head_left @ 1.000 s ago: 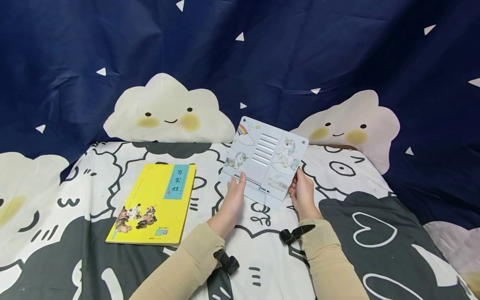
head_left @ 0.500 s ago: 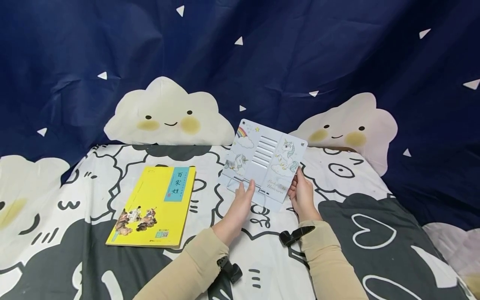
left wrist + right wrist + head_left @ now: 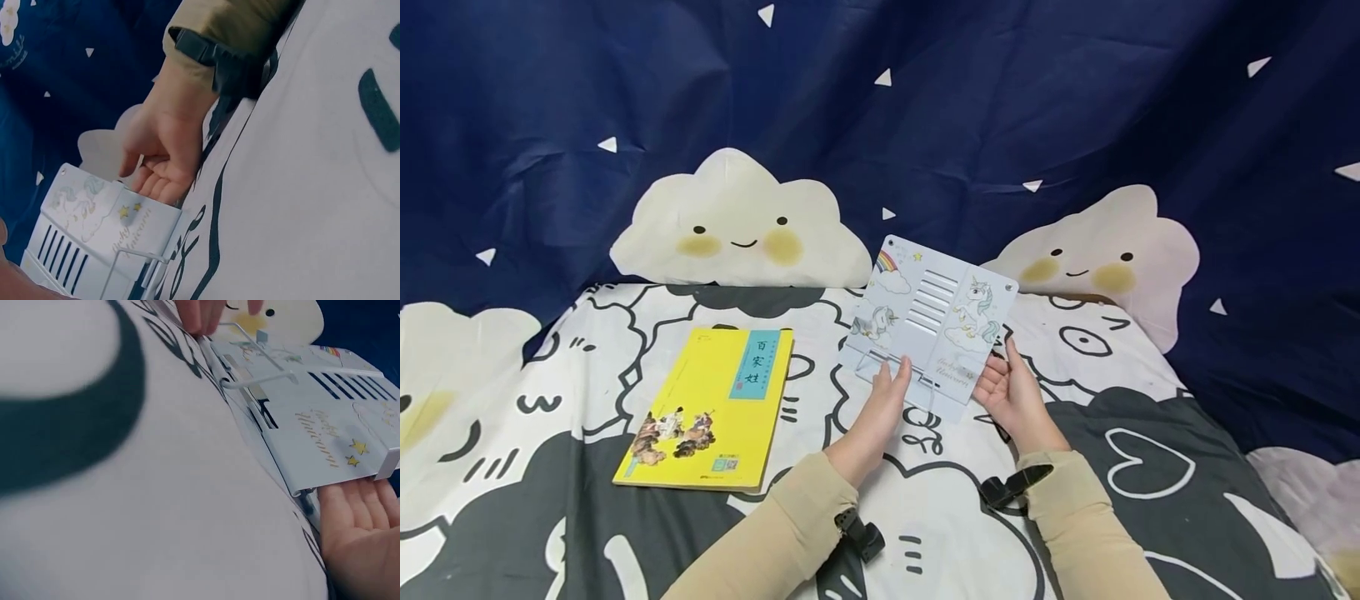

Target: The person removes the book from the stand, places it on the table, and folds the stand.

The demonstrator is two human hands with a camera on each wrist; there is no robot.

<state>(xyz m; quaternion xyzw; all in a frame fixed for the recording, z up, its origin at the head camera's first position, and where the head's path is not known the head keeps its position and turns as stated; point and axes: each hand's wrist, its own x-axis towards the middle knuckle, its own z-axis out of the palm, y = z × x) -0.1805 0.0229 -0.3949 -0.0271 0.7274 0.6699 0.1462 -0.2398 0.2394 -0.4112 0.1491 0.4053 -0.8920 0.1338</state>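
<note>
A pale stand (image 3: 936,337) is held up on a slant in the middle of the bed cloth (image 3: 955,517), between the two hands. Pretty unicorns (image 3: 976,308) and a rainbow (image 3: 887,261) are printed on it, and a row of long slots (image 3: 356,386) is cut down its middle. A thin wire loop (image 3: 262,379) is fixed near its bottom edge.

The stand's right edge is touched from below by the right hand (image 3: 1018,400). Its fingers are stretched out under the edge, and its thumb is lifted away from the stand. The left hand (image 3: 874,417) is placed at the bottom edge, near the wire loop, with thumb and first finger pointed up. It cannot be told whether anything is pinched by those fingers.

Both arms are covered by tan sleeves (image 3: 767,517), and a black strap (image 3: 868,540) is worn on each wrist. To the left, well apart from the stand, a yellow book (image 3: 707,408) is laid flat on the cloth, its cover facing up. Behind, a dark blue curtain (image 3: 970,108) is dotted with white triangles (image 3: 883,77). Smiling clouds (image 3: 741,225) are shown along its lower part.
</note>
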